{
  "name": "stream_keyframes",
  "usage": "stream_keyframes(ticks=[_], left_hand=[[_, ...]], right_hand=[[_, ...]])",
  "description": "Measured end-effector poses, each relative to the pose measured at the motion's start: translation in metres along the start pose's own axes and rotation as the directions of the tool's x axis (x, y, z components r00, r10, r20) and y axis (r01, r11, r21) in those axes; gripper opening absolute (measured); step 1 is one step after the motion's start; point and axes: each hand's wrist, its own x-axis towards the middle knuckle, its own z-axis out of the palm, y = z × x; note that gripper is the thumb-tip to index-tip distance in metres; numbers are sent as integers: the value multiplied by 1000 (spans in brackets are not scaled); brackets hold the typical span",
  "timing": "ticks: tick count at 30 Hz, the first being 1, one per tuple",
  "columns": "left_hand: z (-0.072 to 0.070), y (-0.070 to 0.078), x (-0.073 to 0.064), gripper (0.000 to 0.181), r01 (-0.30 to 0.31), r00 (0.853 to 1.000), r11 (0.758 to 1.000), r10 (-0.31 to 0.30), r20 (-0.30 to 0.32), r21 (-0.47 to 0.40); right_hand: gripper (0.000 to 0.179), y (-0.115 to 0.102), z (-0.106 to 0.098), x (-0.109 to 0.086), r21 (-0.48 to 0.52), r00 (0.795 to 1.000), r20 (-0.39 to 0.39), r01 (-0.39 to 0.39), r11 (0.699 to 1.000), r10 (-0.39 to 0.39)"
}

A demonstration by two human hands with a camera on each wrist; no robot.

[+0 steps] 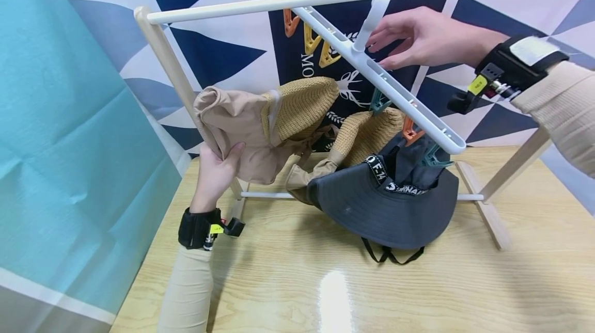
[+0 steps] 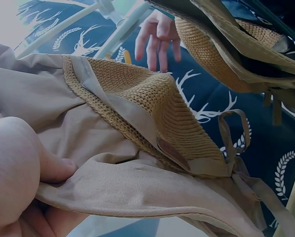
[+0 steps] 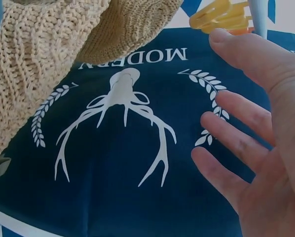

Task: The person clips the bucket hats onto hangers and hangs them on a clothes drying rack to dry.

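My left hand [image 1: 216,173] pinches the pinkish-beige cloth brim of a sun hat [image 1: 302,100]; in the left wrist view the thumb lies on top of the brim. This hat has a knitted straw crown and cloth ties, and it is held up sideways below the hanger's left half. Behind the pale blue clip hanger [image 1: 372,72], near its hook, my right hand [image 1: 418,36] is raised with fingers loosely spread and nothing in them. A second straw hat [image 1: 367,134] hangs from a teal clip [image 1: 379,100]. Nearer, a dark wide-brimmed hat [image 1: 386,214] hangs from an orange clip [image 1: 411,131] and another teal one.
The hanger hooks over a white rod [image 1: 260,2] on a rack with wooden legs [image 1: 169,59]. Orange and yellow clips [image 1: 310,38] dangle at its far end without hats. Beneath lies a wooden tabletop [image 1: 279,276]; patterned cloth [image 1: 223,49] covers the back.
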Motion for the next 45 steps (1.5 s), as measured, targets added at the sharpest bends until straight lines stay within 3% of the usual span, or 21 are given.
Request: stream_keyframes(ticks=[12, 19, 29, 35, 40, 45], left_hand=[[1, 0, 0, 49, -31, 999, 999, 31, 36, -13], [4, 1, 1, 54, -82, 996, 997, 82, 45, -16], [6, 2, -1, 51, -54, 997, 998, 54, 49, -15], [10, 3, -1, 47, -53, 997, 998, 54, 51, -21], [13, 4, -2, 43, -50, 998, 999, 51, 48, -18], [14, 5, -2, 42, -63, 997, 998, 63, 50, -9]], right_hand=[[62, -17, 4, 13, 5, 995, 20, 103, 995, -103], [65, -23, 4, 20, -6, 997, 64, 40, 999, -39], [65, -41, 5, 30, -44, 997, 63, 54, 998, -51], [63, -47, 8, 34, 22, 997, 68, 36, 999, -37], [58, -49, 9, 36, -10, 998, 60, 27, 1000, -27], [48, -51, 11, 37, 44, 997, 68, 19, 999, -22]])
